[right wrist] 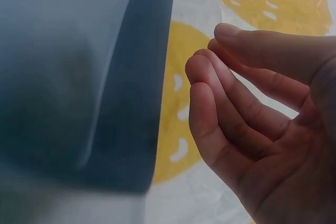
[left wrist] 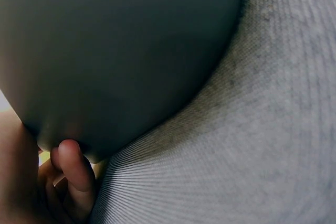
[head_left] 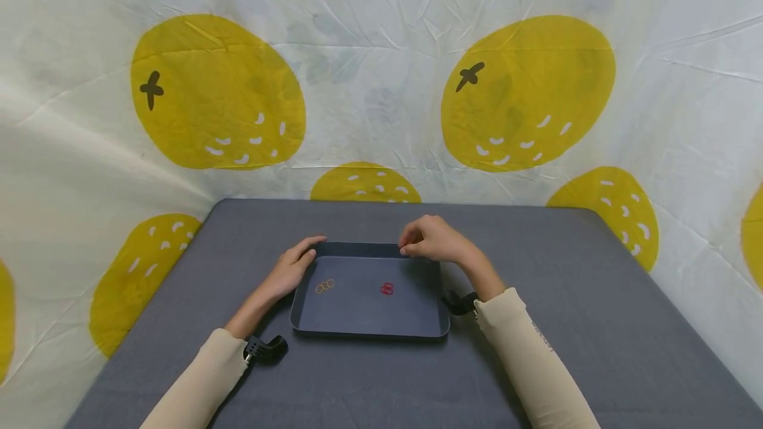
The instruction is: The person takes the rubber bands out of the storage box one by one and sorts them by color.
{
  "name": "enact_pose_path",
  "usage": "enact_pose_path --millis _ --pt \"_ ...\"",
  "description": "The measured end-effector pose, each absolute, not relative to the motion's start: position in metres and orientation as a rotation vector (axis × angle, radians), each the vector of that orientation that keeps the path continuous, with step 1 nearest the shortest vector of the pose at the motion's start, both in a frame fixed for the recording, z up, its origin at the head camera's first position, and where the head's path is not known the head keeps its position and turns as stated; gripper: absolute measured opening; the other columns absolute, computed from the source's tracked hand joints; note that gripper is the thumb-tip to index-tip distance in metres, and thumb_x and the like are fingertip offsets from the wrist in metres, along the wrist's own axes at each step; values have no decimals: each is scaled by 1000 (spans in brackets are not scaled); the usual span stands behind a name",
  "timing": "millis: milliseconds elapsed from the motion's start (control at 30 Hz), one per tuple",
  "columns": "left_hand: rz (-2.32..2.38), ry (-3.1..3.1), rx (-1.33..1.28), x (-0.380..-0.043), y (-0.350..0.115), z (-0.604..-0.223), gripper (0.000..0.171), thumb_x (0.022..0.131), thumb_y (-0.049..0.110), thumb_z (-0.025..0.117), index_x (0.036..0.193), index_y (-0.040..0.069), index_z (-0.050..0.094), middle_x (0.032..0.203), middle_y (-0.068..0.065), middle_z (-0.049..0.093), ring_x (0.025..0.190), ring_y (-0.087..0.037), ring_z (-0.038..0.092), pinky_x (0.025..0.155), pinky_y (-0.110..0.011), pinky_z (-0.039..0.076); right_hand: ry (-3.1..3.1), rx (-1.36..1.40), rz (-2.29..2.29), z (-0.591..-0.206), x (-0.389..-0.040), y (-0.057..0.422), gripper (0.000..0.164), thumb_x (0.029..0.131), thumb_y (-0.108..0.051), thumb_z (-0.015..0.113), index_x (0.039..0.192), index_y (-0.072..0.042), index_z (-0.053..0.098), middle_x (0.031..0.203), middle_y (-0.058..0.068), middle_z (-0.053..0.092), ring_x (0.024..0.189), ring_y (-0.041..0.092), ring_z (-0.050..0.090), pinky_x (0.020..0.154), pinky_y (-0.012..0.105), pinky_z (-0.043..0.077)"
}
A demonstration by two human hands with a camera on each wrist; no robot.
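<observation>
- I'm watching the right hand now, up at the far edge of the tray, right of its middle, the thumb brought close to the bent forefinger.
- That's a narrow grip; whether something thin sits between those fingertips, I cannot tell from here.
- On the right wrist view I get a visible gap between the fingers and the tray's wall, so this hand looks clear of it.
- Over to the left hand: I have it holding the tray's left side near the far corner, thumb at the rim, forefinger stretched along toward the corner.
- Down on the left wrist view, I see fingertips bent against the tray's outer side, low in the corner of the picture.
- Into the tray we go: it's shallow, dark grey, lying flat on the grey table.
- Orange bands lie in a short slanting row at the left, nearest the left hand and well apart from the right.
- Red bands sit bunched right of the middle, nearer me than the right hand's fingertips.
- Between the two groups, I'm seeing bare tray floor.
</observation>
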State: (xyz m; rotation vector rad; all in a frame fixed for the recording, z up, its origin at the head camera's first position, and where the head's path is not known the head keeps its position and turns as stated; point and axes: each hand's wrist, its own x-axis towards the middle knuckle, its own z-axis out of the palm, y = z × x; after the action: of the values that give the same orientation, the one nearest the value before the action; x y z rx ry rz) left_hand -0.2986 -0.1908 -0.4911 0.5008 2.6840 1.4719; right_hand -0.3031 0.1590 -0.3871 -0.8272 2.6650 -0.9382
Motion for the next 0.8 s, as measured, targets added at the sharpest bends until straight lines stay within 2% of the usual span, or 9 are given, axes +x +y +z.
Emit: enact_pose_path --millis 200,433,633,800 --pt "1441 2710 509 -298 -192 -493 42 113 22 41 154 18 50 156 -16 51 142 -40 49 111 -62 41 2628 -889 -912 -391 -305 137 14 95 -15 74 103 -5 80 93 2 79 79 9 69 72 29 56" --pt "1444 2703 517 -298 -194 -496 42 114 24 40 155 20 49 155 -15 52 140 -40 52 111 -62 42 2545 -948 -939 -398 -310 111 16 96 -14 72 105 -3 79 99 15 79 82 22 73 71 27 56" --pt "1450 2689 502 -298 -192 -496 42 114 24 40 155 20 49 154 -15 53 139 -39 53 111 -62 42 2518 -974 -914 -409 -312 93 15 97 -12 71 106 -3 79 95 9 79 75 9 68 68 24 55" --pt "1450 2690 487 -299 -191 -493 42 114 24 40 155 21 49 153 -15 54 137 -39 54 109 -60 42 2493 -992 -907 -416 -314 75 14 95 -11 72 104 -3 80 90 4 79 71 8 68 66 23 55"
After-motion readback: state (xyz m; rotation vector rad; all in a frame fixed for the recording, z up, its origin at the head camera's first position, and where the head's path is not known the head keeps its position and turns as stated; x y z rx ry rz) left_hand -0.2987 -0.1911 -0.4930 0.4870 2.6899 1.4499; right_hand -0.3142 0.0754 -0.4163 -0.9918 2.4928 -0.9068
